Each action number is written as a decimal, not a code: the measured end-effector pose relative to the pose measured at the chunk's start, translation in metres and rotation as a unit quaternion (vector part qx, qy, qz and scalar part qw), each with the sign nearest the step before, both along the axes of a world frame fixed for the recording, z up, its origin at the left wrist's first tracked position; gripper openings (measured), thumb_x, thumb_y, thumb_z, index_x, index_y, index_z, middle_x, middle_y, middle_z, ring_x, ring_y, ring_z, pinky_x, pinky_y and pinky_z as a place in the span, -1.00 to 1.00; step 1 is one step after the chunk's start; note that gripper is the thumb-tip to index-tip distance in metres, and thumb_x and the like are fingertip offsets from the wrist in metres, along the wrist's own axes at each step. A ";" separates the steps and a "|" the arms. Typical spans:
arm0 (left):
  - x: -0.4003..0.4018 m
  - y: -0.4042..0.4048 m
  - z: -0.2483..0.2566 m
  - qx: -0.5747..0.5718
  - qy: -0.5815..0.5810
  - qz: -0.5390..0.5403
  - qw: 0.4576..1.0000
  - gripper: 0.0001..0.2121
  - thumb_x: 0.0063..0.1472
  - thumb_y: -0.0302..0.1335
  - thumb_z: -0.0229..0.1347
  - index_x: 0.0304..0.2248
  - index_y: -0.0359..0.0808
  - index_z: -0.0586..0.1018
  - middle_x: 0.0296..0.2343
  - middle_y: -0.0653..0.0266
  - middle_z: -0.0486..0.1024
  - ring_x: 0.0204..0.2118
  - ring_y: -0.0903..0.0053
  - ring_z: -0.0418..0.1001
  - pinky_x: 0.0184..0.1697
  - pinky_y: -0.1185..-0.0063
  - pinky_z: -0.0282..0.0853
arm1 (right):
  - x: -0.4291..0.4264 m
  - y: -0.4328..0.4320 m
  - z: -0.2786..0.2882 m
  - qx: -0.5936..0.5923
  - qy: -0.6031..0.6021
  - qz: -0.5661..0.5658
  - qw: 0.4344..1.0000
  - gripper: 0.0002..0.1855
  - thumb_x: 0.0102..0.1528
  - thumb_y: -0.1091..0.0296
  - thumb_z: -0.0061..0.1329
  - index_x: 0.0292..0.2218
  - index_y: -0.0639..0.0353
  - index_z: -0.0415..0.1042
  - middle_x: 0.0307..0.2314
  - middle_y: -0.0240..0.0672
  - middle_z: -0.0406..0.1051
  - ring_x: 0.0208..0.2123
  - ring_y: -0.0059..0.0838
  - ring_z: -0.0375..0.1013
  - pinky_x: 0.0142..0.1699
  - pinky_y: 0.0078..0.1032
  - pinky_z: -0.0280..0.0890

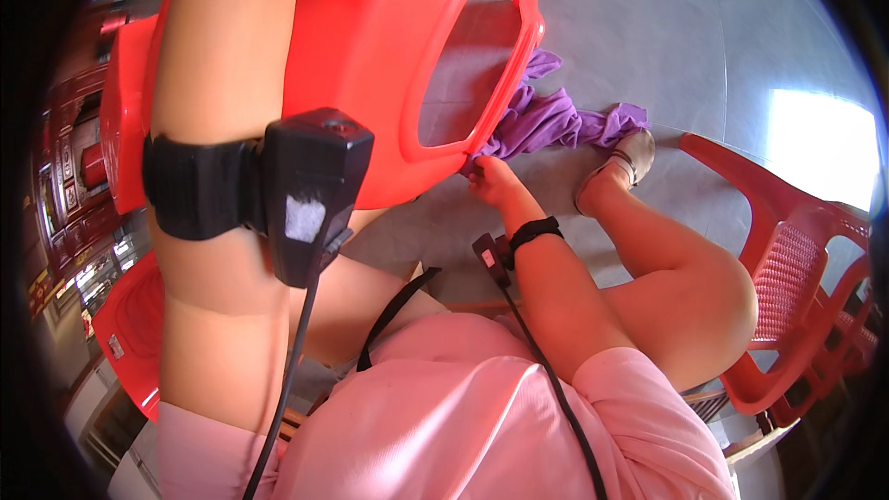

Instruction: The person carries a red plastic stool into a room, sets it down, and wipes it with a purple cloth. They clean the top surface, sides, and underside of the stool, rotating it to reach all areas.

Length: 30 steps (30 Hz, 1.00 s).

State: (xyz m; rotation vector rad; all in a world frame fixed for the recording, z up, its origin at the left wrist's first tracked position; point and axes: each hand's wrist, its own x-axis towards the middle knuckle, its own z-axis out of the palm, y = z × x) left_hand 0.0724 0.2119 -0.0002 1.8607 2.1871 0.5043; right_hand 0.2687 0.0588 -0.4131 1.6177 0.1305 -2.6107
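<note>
My left hand is out of view past the top edge. My left arm, with a beaded bracelet near the wrist, reaches up across a large glossy red plastic piece of furniture (347, 48); whether it is a chair or a stool I cannot tell. It has a wide opening in its side. My right hand (494, 182) is at its lower edge, fingers closed on the end of a purple cloth (542, 118). From there the cloth runs crumpled along the red rim and over the grey floor to my sandalled foot (635, 153).
Red plastic chairs (750, 187) with woven-pattern panels stand at the right. Another red plastic seat (132, 333) is at the left, near carved dark wooden furniture (69, 173). Black boxes (312, 194) are strapped to both arms, with cables running down over my pink shirt.
</note>
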 end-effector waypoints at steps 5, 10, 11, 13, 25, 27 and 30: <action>0.006 -0.001 -0.006 0.024 -0.061 -0.006 0.998 -0.58 0.19 -0.14 0.02 -0.16 -0.36 0.44 -0.16 0.01 0.34 -0.08 0.30 0.29 0.03 0.47 0.18 | -0.010 0.003 -0.022 0.015 -0.095 -0.008 0.995 -0.89 0.08 0.30 -0.10 -0.36 0.09 0.34 -0.54 -0.42 0.34 -0.58 -0.51 0.31 -0.50 -0.45 0.19; -0.001 0.005 -0.010 0.029 -0.031 -0.012 0.999 -0.61 0.19 -0.17 0.03 -0.19 -0.37 0.46 -0.19 0.00 0.35 -0.10 0.30 0.29 0.01 0.47 0.19 | -0.025 -0.004 -0.027 0.060 -0.235 0.046 0.969 -0.87 0.13 0.26 -0.13 -0.36 0.09 0.34 -0.54 -0.43 0.35 -0.60 -0.49 0.36 -0.55 -0.53 0.24; -0.002 0.008 -0.012 0.033 -0.019 -0.010 0.999 -0.61 0.19 -0.17 0.04 -0.19 -0.37 0.46 -0.20 0.00 0.35 -0.10 0.30 0.29 0.01 0.46 0.19 | -0.025 -0.004 -0.027 0.037 -0.205 0.022 0.978 -0.87 0.14 0.26 -0.15 -0.36 0.09 0.34 -0.55 -0.43 0.36 -0.60 -0.50 0.36 -0.57 -0.56 0.22; -0.004 0.012 -0.013 0.047 0.004 -0.009 0.999 -0.61 0.18 -0.18 0.04 -0.20 -0.37 0.46 -0.21 0.01 0.36 -0.11 0.30 0.30 0.00 0.45 0.19 | -0.021 -0.004 -0.024 0.004 -0.165 -0.026 0.986 -0.86 0.16 0.26 -0.17 -0.37 0.09 0.36 -0.56 -0.43 0.37 -0.61 -0.52 0.36 -0.60 -0.62 0.20; 0.001 -0.027 0.003 0.018 0.043 0.010 0.999 -0.59 0.17 -0.15 0.03 -0.18 -0.37 0.46 -0.18 -0.04 0.37 -0.08 0.21 0.31 0.02 0.41 0.21 | 0.014 0.007 0.050 0.029 0.158 0.114 0.980 -0.82 0.13 0.31 -0.18 -0.29 0.15 0.42 -0.44 -0.35 0.49 -0.43 -0.53 0.46 -0.33 -0.60 0.27; 0.002 -0.034 0.004 0.014 0.051 0.013 0.999 -0.59 0.17 -0.15 0.03 -0.18 -0.37 0.46 -0.17 -0.05 0.37 -0.08 0.20 0.31 0.02 0.41 0.21 | 0.016 0.011 0.066 0.028 0.159 0.110 0.981 -0.79 0.14 0.29 -0.19 -0.28 0.17 0.42 -0.42 -0.33 0.49 -0.41 -0.49 0.47 -0.28 -0.58 0.30; 0.002 -0.039 0.004 0.012 0.055 0.016 0.998 -0.58 0.17 -0.14 0.03 -0.18 -0.37 0.46 -0.17 -0.06 0.37 -0.07 0.19 0.31 0.02 0.40 0.21 | 0.011 0.019 0.082 0.052 0.153 0.089 0.983 -0.76 0.15 0.25 -0.20 -0.27 0.18 0.43 -0.41 -0.30 0.50 -0.38 -0.44 0.49 -0.19 -0.52 0.34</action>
